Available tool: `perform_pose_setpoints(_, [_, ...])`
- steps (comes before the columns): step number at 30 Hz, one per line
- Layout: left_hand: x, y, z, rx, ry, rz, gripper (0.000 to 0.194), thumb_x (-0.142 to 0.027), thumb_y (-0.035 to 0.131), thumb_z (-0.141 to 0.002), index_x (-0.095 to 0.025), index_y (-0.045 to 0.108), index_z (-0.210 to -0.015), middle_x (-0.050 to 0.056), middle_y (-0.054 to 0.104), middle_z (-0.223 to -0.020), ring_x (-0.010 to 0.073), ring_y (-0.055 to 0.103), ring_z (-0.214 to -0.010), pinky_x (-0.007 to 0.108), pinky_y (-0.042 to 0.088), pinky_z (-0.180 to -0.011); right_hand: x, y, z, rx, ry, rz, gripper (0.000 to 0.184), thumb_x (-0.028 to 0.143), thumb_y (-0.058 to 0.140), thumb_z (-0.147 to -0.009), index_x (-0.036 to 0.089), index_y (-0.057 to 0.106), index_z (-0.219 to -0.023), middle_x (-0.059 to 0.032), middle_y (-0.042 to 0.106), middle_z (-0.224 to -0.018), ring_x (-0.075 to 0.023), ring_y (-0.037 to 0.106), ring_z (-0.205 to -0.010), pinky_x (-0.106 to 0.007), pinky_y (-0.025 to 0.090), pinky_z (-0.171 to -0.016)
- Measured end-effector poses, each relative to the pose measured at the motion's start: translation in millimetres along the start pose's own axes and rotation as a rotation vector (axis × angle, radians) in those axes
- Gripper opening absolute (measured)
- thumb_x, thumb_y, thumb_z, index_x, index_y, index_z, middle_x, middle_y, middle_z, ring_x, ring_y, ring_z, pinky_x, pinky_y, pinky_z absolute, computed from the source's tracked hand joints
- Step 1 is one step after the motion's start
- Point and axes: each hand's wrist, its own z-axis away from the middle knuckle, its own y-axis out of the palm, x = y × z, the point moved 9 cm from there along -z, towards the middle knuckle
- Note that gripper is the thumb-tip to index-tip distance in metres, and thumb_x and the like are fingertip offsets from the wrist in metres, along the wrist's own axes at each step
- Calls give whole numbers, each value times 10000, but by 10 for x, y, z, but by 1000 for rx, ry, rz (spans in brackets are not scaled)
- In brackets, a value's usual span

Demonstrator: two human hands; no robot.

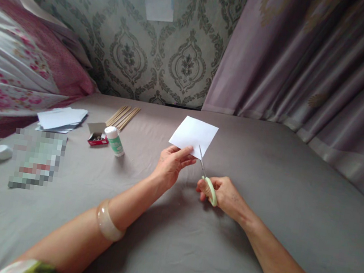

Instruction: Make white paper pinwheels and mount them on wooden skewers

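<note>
While squarish, smooth white paper (194,133) is pinched at the dial's centre by the left hand (171,164), scissors (209,184) with rounded pale-green handles are gripped at five o'clock by the right hand (223,193), slim metal overlapping the paper's edge.

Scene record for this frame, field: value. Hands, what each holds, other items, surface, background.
left hand: holds white paper by its near edge
right hand: holds green-handled scissors, blades at the paper
items left of hands: bottle, open box, sticks, paper stack
surface: grey cloth
background: patterned wall, purple curtain
</note>
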Motion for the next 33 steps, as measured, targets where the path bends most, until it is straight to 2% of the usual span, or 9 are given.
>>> perform_pose_setpoints(18, [-5, 1, 20, -6, 10, 4, 222, -189, 809, -585, -103, 635, -694, 25, 647, -609, 120, 617, -561, 274, 521, -639, -5, -31, -3, -60, 18, -3, 539, 670, 687, -599, 146, 588, -523, -7, 523, -468, -55, 336, -379, -212, 238, -371])
perform_pose_setpoints(33, [-5, -5, 14, -3, 18, 20, 208, -171, 797, -588, -102, 633, -695, 21, 641, -608, 114, 609, -558, 276, 523, -645, -23, -27, -12, -47, 12, -12, 526, 653, 689, -612, 141, 593, -541, -5, 525, -488, -53, 333, -390, -219, 242, -395])
